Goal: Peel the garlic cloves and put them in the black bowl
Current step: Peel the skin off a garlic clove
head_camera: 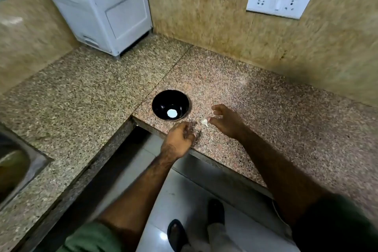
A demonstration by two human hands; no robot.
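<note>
A black bowl stands on the speckled granite counter near its inner corner, with a bright white spot showing on its bottom. A small pale garlic clove lies on the counter just right of the bowl. My right hand hovers beside the clove, fingers spread, thumb tip next to it. My left hand rests at the counter's front edge below the bowl, fingers loosely curled downward; I cannot tell whether it holds anything.
A white boxy appliance sits in the back corner. A socket panel is on the right wall. A steel sink is at the far left. The floor and my feet show below the counter edge.
</note>
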